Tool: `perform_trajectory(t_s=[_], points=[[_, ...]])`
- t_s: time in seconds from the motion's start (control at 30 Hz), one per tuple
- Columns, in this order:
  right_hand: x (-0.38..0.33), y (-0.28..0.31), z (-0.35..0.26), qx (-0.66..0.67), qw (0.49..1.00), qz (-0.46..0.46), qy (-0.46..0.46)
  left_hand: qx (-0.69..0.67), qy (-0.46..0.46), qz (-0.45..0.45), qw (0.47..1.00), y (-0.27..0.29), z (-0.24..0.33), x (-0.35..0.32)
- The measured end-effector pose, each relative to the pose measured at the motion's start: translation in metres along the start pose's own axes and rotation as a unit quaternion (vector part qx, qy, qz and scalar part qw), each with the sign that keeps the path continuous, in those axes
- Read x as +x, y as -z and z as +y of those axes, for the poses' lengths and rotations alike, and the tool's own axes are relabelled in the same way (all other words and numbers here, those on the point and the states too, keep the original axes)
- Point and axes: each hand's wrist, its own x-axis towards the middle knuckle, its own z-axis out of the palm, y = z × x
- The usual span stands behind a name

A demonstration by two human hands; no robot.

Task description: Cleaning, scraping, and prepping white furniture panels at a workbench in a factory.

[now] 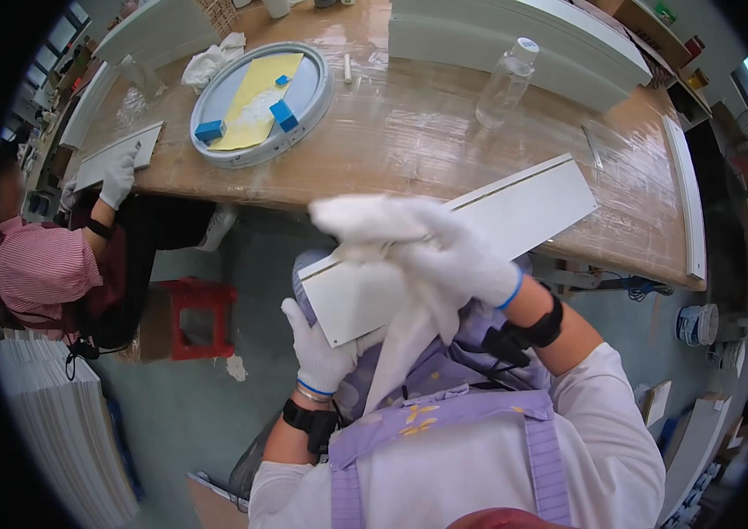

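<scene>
A long white panel (pixel 515 207) rests slantwise with its far end on the wooden table (pixel 427 132) and its near end over my lap. My left hand (pixel 321 348), in a white glove, grips the near end from below. A white cloth (pixel 365 220) is pressed onto the panel's top face under my gloved right hand (pixel 453 256), and its tail hangs down over my purple apron.
On the table lie a round grey tray (pixel 299 110) with a yellow sheet and blue blocks, a clear plastic bottle (pixel 506 84) and more white panels (pixel 524 40). At the left a person in a striped shirt (pixel 43 264) holds a small panel. A red stool (pixel 202 317) and stacked boards (pixel 61 432) stand below.
</scene>
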Motion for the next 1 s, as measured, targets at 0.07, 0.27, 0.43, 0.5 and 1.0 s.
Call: perform_trajectory(t_s=[0.07, 0.27, 0.43, 0.5, 1.0], points=[[-0.003, 0.038, -0.009, 0.025, 0.984, 0.138, -0.109, 0.022, 0.02, 0.024, 0.999, -0.002, 0.009, 0.007], [-0.019, 0.025, 0.041, -0.515, 0.835, 0.177, -0.084, -0.033, 0.06, 0.044, 0.997, -0.003, 0.021, 0.02], [-0.011, -0.075, 0.017, -0.36, 0.901, -0.184, 0.157, -0.016, 0.044, 0.044, 0.998, -0.009, 0.01, 0.011], [-0.026, -0.071, 0.006, -0.123, 0.945, -0.265, 0.145, 0.143, -0.031, 0.073, 0.987, -0.051, -0.004, -0.003], [-0.145, 0.413, 0.048, -0.411, 0.805, 0.4, -0.149, 0.149, -0.055, 0.226, 0.961, 0.006, -0.037, -0.012]])
